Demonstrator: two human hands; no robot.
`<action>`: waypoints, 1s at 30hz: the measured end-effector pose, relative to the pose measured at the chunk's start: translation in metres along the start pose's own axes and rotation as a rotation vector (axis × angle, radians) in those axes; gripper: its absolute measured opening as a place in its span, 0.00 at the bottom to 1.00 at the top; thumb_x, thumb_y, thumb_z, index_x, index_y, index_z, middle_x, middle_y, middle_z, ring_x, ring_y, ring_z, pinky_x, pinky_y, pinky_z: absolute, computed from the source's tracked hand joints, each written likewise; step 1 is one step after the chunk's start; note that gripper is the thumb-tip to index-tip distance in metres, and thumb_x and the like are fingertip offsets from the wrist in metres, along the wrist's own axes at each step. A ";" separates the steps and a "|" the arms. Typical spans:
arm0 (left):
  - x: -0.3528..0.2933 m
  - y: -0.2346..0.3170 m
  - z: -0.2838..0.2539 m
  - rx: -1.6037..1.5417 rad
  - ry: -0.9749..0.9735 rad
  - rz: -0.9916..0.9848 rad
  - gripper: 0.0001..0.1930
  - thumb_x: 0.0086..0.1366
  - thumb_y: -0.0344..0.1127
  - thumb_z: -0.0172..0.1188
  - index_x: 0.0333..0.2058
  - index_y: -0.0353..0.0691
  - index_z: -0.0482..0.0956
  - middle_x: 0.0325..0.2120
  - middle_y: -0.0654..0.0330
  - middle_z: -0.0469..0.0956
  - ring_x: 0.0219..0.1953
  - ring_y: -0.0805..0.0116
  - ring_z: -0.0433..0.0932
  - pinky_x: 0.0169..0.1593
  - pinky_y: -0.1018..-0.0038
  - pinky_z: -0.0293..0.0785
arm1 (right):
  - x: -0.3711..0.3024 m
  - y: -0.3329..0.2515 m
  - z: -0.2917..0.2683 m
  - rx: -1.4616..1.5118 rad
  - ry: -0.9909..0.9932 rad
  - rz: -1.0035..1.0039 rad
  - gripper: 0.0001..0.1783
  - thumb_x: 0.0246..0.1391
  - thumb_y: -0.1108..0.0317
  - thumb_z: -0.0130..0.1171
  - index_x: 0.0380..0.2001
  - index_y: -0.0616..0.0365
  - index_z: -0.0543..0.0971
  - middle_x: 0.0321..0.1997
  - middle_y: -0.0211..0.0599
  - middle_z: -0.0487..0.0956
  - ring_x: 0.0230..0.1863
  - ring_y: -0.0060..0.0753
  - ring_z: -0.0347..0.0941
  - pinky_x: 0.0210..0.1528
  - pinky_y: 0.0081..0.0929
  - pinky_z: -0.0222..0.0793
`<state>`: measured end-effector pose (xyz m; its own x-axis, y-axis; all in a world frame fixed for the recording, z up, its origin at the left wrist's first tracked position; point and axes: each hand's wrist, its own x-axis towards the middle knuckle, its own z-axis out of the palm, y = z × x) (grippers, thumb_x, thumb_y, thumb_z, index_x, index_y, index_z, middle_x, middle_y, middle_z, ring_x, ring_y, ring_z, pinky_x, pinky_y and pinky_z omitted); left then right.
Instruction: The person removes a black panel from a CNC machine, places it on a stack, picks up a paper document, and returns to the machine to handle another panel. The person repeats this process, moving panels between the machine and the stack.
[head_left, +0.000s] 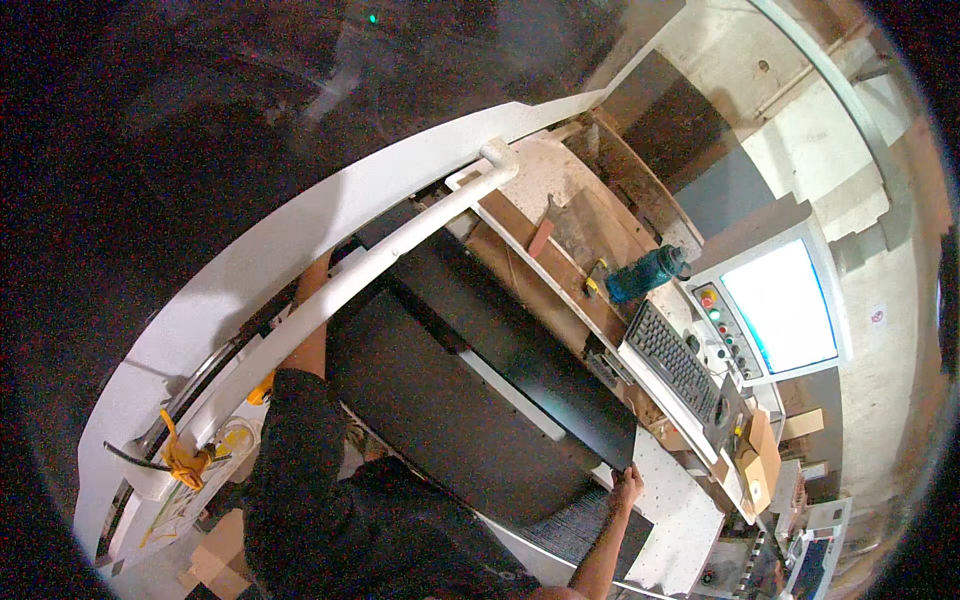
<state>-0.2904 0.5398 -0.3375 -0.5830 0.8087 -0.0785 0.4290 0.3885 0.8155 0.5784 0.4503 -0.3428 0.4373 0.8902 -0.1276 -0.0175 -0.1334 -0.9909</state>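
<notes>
A long black sheet (520,335) with a glossy face lies slantwise in front of me. My right hand (627,484) is closed on its near right corner, fingers wrapped at the edge. To the left, my left arm reaches under a white bar (400,240). Part of my left hand (313,275) shows beyond that bar, at the machine's edge, but its fingers are hidden. Under the sheet spreads a wide dark surface (430,390) with a pale strip (515,398) across it.
A white curved machine rail (250,240) runs along the far side. On the right-hand ledge sit a teal bottle (645,273), a black keyboard (672,360) and a bright monitor (780,305) beside control buttons (712,310). Yellow cloth (185,462) hangs at the left; cardboard (762,458) stands at the right.
</notes>
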 end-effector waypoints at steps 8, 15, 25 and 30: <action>0.023 0.014 0.001 0.333 -0.189 0.219 0.31 0.68 0.51 0.64 0.60 0.32 0.74 0.55 0.43 0.76 0.59 0.44 0.72 0.64 0.59 0.67 | -0.015 -0.014 -0.011 -0.861 0.065 -0.204 0.36 0.59 0.61 0.69 0.67 0.61 0.71 0.67 0.48 0.74 0.67 0.48 0.68 0.67 0.42 0.65; 0.033 0.032 0.077 0.573 -0.217 0.299 0.32 0.68 0.52 0.62 0.59 0.31 0.74 0.57 0.40 0.75 0.62 0.38 0.72 0.67 0.56 0.67 | -0.019 -0.033 0.016 -0.972 -0.229 -0.194 0.40 0.47 0.59 0.78 0.62 0.65 0.76 0.68 0.54 0.73 0.69 0.54 0.68 0.71 0.42 0.64; 0.032 0.014 0.108 0.402 -0.056 0.171 0.48 0.62 0.64 0.65 0.69 0.32 0.63 0.68 0.39 0.64 0.68 0.40 0.65 0.70 0.53 0.63 | -0.013 -0.031 0.038 -1.008 -0.203 -0.282 0.38 0.40 0.68 0.80 0.58 0.64 0.79 0.62 0.49 0.79 0.63 0.52 0.71 0.66 0.44 0.68; -0.030 0.103 0.099 0.484 -0.139 0.221 0.58 0.48 0.69 0.73 0.68 0.33 0.64 0.67 0.39 0.65 0.68 0.39 0.66 0.70 0.52 0.64 | -0.015 -0.019 0.021 -1.055 -0.138 -0.397 0.35 0.43 0.69 0.78 0.58 0.60 0.79 0.65 0.41 0.77 0.66 0.49 0.68 0.69 0.43 0.66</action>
<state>-0.1607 0.5991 -0.3079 -0.3609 0.9319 -0.0369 0.8183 0.3354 0.4669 0.5538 0.4487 -0.3226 0.1391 0.9831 0.1193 0.8951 -0.0733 -0.4398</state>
